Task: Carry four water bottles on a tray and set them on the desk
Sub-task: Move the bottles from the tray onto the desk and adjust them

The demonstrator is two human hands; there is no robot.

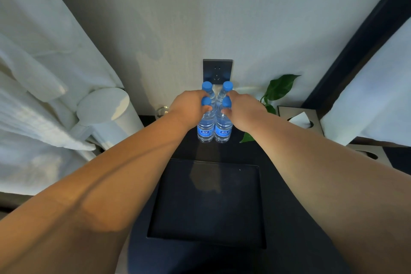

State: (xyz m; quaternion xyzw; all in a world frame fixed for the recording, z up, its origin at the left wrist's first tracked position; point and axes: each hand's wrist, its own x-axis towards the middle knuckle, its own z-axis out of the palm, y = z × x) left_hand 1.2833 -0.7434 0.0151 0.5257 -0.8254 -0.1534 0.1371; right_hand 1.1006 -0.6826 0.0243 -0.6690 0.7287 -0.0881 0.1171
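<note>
Several clear water bottles with blue caps stand close together on the dark desk near the wall. My left hand grips the necks of the left pair of bottles. The right pair of bottles has my right hand curled round its necks. The back two bottles show only their caps and shoulders behind my fingers. A dark rectangular tray lies on the desk in front of the bottles, nearer to me, with nothing on it.
A dark wall socket sits right behind the bottles. A green leafy plant and a tissue box stand to the right. A glass, a white round lamp and white curtains are at the left.
</note>
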